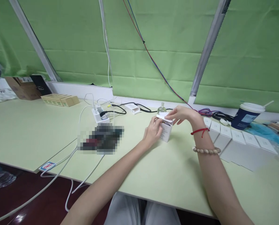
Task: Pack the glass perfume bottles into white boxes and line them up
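A small white carton (165,132) with fine print on its side stands upright on the table in front of me. My left hand (153,131) is closed around the carton's left side. From above and behind, my right hand (180,115) reaches over to the carton's top, its fingertips on the white lid flap (164,115), which is raised. A dark gap shows under the flap, but I cannot make out what is inside. Just behind the carton is a clear glass bottle (162,108), partly hidden.
Right of my right arm stands a row of several white boxes (237,147). Behind them are a dark blue cup (246,117) and black cables (221,116). To the left lie a white power strip (99,115), a blurred-out object (102,139) and yellowish boxes (60,100).
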Tool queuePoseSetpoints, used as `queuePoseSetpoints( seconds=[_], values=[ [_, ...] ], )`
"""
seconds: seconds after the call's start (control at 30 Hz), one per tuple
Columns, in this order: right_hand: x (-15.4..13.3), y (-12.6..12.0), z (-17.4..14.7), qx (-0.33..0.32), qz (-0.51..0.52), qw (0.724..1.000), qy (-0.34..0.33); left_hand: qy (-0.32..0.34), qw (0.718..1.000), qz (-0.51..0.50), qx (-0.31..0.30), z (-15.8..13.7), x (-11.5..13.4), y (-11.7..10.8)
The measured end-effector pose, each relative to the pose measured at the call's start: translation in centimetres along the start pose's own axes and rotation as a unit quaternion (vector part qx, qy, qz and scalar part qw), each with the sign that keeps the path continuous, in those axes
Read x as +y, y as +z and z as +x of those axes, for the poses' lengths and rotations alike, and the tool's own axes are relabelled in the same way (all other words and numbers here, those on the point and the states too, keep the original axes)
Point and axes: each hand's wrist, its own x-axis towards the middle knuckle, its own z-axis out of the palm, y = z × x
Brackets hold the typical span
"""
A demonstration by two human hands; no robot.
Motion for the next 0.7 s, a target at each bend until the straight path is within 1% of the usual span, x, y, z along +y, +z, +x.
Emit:
queuePoseSetpoints(
  seconds=[0.13,0.27,0.47,0.53,0.63,0.7],
  values=[
    [0.0,0.0,0.1,-0.010,-0.011,1.000,-0.002,-0.011,1.000,0.017,-0.019,0.0,0.2,-0.1],
    [0.0,0.1,0.1,-0.003,-0.005,1.000,0.005,-0.014,0.999,0.025,-0.032,-0.3,0.0,0.2],
    [-0.2,0.1,-0.1,0.008,-0.023,1.000,0.007,0.026,0.999,0.028,0.006,-0.5,-1.0,0.9],
    [-0.3,0.2,-0.2,0.013,-0.026,1.000,0.009,0.041,0.999,0.025,0.009,-0.4,-1.2,0.9],
    [-0.3,0.2,-0.1,0.025,-0.032,0.999,0.023,0.070,0.997,0.014,0.012,-0.4,-1.4,0.9],
    [-0.3,0.3,0.0,0.035,-0.033,0.998,0.037,0.077,0.997,0.012,0.023,-0.3,-1.5,1.0]
  ],
)
